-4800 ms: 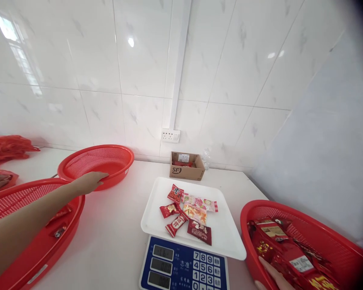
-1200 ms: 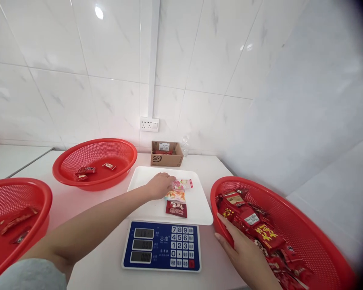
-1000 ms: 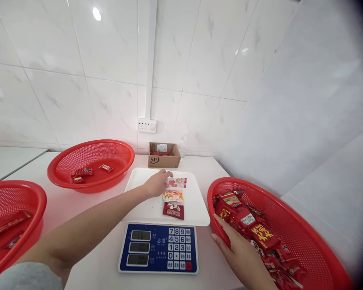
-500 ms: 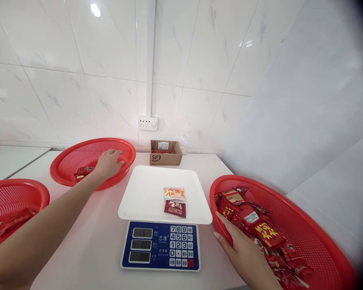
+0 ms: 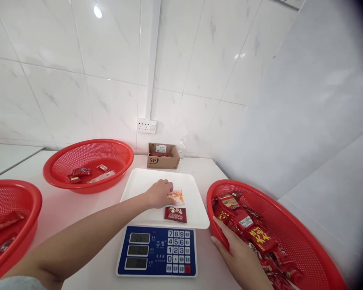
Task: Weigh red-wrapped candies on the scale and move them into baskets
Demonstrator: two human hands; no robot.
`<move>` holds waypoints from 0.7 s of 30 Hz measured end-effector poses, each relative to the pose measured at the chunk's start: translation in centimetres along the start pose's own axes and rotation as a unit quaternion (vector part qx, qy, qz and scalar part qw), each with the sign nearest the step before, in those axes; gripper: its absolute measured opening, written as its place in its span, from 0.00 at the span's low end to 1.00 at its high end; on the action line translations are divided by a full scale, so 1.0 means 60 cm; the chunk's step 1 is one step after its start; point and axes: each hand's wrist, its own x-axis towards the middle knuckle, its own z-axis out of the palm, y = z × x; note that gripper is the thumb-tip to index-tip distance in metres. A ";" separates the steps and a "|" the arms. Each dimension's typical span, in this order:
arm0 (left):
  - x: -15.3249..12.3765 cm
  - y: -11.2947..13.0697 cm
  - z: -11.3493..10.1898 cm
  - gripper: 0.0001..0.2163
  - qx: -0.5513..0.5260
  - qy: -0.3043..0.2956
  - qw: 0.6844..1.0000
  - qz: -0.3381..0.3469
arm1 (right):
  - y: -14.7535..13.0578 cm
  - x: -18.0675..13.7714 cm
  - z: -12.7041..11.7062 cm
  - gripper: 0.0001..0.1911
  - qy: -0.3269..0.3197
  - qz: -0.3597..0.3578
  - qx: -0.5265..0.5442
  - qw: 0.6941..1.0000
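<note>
My left hand (image 5: pixel 161 194) is over the white pan (image 5: pixel 145 217) of a digital scale (image 5: pixel 157 250), its fingers closed on the left edge of a small orange-and-white snack packet (image 5: pixel 178 197). Just below that packet lies a dark red packet (image 5: pixel 176 214), flat on the pan. My right hand (image 5: pixel 237 251) grips the near left rim of a large red plastic basket (image 5: pixel 302 215), thumb outside and fingers at the rim. Many red snack packets (image 5: pixel 261 237) fill this basket's lower part.
Toward the back left stands another red basket (image 5: pixel 87 147) with several packets in it. A third red basket (image 5: pixel 33 201) is cut off at the left edge. Behind the scale, a small cardboard box (image 5: pixel 163 162) and a clear plastic item (image 5: pixel 182 148) stand near the tiled wall.
My left hand has moved right from the back left basket to the orange-and-white packet on the pan. A pale packet now shows in that basket. My right hand stays at its basket rim.
</note>
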 end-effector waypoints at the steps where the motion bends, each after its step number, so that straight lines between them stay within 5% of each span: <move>1: -0.001 -0.003 0.000 0.12 -0.010 0.003 1.000 -0.012 | 0.002 0.001 0.002 0.29 0.002 -0.002 -0.001 1.000; 5: -0.017 -0.027 -0.035 0.07 -0.037 0.047 0.995 -0.073 | 0.014 0.006 0.009 0.30 -0.010 0.002 -0.014 1.000; 11: -0.066 -0.123 -0.178 0.12 -0.012 0.165 0.965 -0.205 | 0.021 0.011 0.012 0.31 -0.009 -0.004 -0.036 0.999; 14: -0.089 -0.178 -0.219 0.17 0.023 0.195 0.946 -0.257 | 0.020 0.010 0.011 0.30 0.010 -0.013 -0.037 0.999; 17: -0.098 -0.195 -0.204 0.21 0.050 0.199 0.948 -0.245 | 0.021 0.010 0.012 0.28 0.030 -0.021 -0.038 0.999; 21: -0.090 -0.131 -0.122 0.19 0.026 0.112 0.985 -0.130 | 0.023 0.013 0.013 0.29 0.028 -0.021 -0.051 0.998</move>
